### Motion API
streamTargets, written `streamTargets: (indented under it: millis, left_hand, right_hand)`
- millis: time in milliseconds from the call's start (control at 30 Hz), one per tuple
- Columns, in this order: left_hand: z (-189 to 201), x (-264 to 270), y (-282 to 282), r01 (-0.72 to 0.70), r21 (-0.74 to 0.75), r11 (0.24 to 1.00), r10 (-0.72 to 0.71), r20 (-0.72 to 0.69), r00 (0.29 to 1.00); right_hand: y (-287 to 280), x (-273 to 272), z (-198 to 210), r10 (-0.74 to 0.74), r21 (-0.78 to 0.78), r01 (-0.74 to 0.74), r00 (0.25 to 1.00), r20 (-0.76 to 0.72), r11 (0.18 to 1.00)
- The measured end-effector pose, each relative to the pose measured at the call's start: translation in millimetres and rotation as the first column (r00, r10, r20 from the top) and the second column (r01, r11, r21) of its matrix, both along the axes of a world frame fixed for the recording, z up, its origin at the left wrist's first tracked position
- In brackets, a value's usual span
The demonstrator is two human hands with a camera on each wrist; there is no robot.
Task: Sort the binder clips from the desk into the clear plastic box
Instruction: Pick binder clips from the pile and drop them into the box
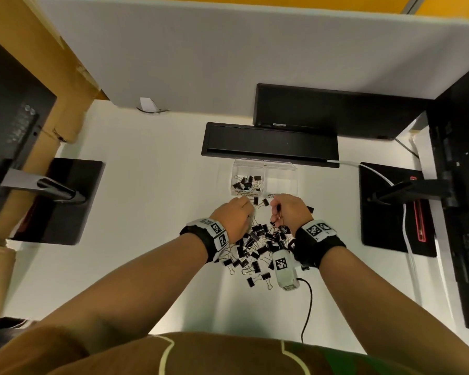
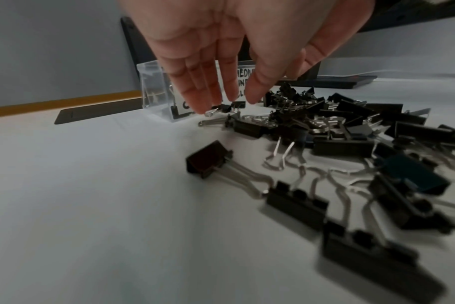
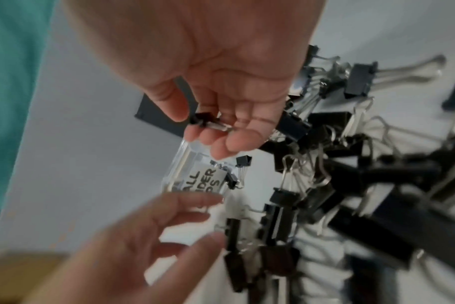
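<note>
The head view looks steeply down from above onto the counter [image 1: 152,201]. Each wrist view sits low and close, looking along its hand across the counter top. All three share the binder clips [image 1: 257,239] and the clear plastic box [image 1: 279,182].

Clear glossy plastic box [image 1: 251,169]

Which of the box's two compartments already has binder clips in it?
The left compartment, labelled for small clips, holds several black clips; the right compartment beside it looks empty.
</note>
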State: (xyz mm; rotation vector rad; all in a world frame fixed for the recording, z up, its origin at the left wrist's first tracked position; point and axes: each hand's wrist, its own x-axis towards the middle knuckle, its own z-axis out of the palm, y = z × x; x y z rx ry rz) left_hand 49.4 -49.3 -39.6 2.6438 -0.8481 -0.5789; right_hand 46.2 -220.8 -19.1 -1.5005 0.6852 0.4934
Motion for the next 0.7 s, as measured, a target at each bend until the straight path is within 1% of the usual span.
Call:
streamTargets:
  millis: [33, 67, 100, 133, 200, 267, 300, 367, 533, 567, 700]
  left_hand:
    - [-0.2, 0.5, -3.3, 0.022, 0.004, 1.0, -0.022, -0.014, 1.0]
    - [-0.6, 0.8, -6.7, 0.045, 0.039, 0.998, -0.043, -0.037, 0.998]
    - [-1.2, 0.8, -9.5, 0.067, 0.095, 0.993, -0.061, -0.061, 0.996]
    - [-2.5, 0.9, -11.3, 0.082, 0.149, 0.986, -0.07, -0.081, 0.994]
    - [-6.6, 0.5, -11.9, 0.087, 0.198, 0.976, -0.07, -0.093, 0.993]
    - [-9.0, -0.7, -8.9, 0.073, 0.169, 0.983, -0.062, -0.07, 0.996]
    - [-9.3, -1.1, -6.5, 0.063, 0.15, 0.987, -0.055, -0.052, 0.997]
    - [-8.9, -1.2, -2.0, 0.038, 0.12, 0.992, -0.035, -0.023, 0.999]
    - [-8.2, 1.9, 0.2, -0.04, 0.06, 0.997, 0.041, -0.013, 0.999]
    - [-9.0, 1.3, -0.6, -0.053, 0.061, 0.997, 0.055, -0.018, 0.998]
    - [-12.7, -1.7, -6.1, -0.133, 0.085, 0.987, 0.135, -0.018, 0.991]
  right_hand:
    - [0.6, -0.5, -3.9, 0.123, -0.15, -0.116, 0.991, 0.042, 0.982]
    - [0.5, -2.4, -7.2, 0.272, -0.34, -0.235, 0.96, 0.065, 0.911]
    - [0.8, -4.7, -9.4, 0.392, -0.504, -0.309, 0.918, 0.063, 0.807]
    - [1.7, -7.4, -9.7, 0.475, -0.602, -0.36, 0.879, 0.037, 0.713]
    - [3.9, -10.0, -10.9, 0.596, -0.672, -0.467, 0.801, -0.047, 0.574]
    - [5.6, -9.6, -10.4, 0.675, -0.697, -0.566, 0.721, -0.158, 0.441]
    - [6.3, -9.2, -9.7, 0.694, -0.697, -0.594, 0.694, -0.192, 0.401]
    - [6.4, -10.6, -11.8, 0.71, -0.7, -0.615, 0.669, -0.219, 0.363]
    - [8.5, -9.9, -13.2, 0.722, -0.73, -0.581, 0.669, -0.177, 0.359]
    - [9.3, -8.3, -13.4, 0.729, -0.732, -0.587, 0.659, -0.184, 0.345]
    - [11.7, -5.9, -15.2, 0.759, -0.737, -0.637, 0.59, -0.276, 0.226]
